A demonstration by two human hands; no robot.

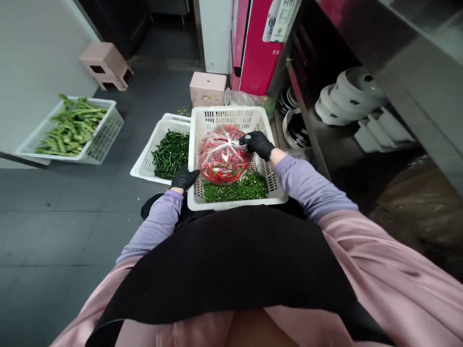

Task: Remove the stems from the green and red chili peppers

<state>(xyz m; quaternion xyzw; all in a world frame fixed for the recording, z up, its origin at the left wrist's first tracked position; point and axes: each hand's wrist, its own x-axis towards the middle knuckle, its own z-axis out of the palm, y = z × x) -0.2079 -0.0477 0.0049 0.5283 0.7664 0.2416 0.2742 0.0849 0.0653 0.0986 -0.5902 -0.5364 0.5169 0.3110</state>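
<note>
My right hand [257, 144], in a black glove, has its fingers closed at the upper right of a clear plastic bag [224, 156] filled with red chilli peppers. The bag sits inside a white slatted basket [237, 206], on a layer of thin green stems [235, 189], perhaps chilli stalks. Also black-gloved, my left hand [185, 179] is wrapped at the left rim of this basket, its thumb beside the bag; its fingertips are partly hidden. A second white basket [142, 164] holding dark green chillies [170, 153] stands just left, partly covered by the first.
At the far left, a white basket [104, 132] holds thick light green stalks [74, 127]. One pink stool [104, 62] stands by the wall, another [208, 86] behind the chilli basket. To the right, a metal shelf [321, 140] carries stacked white dishes [349, 96].
</note>
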